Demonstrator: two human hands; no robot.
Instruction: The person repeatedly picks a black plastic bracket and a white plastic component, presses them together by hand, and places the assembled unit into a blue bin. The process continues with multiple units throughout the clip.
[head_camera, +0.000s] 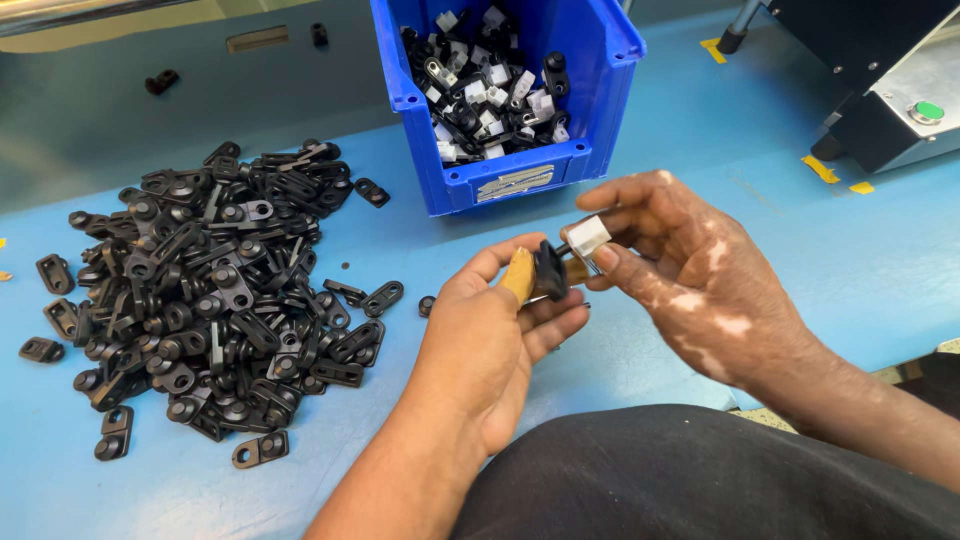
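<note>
1. Left hand (478, 335) closed its grip on a wooden-handled tool (519, 274) carrying a small black plastic clip (549, 269), above the blue tabletop (850, 270).
2. Right hand (690, 270) pinched a white block (587, 236) at the clip.
3. Clip looked light, rigid, best held by its edges.

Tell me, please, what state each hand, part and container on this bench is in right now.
left hand: closed around a tan tool, black part on it.
right hand: pinching a white piece against that part.
black parts pile: loose, heaped on the table.
blue bin: open, partly filled.
</note>
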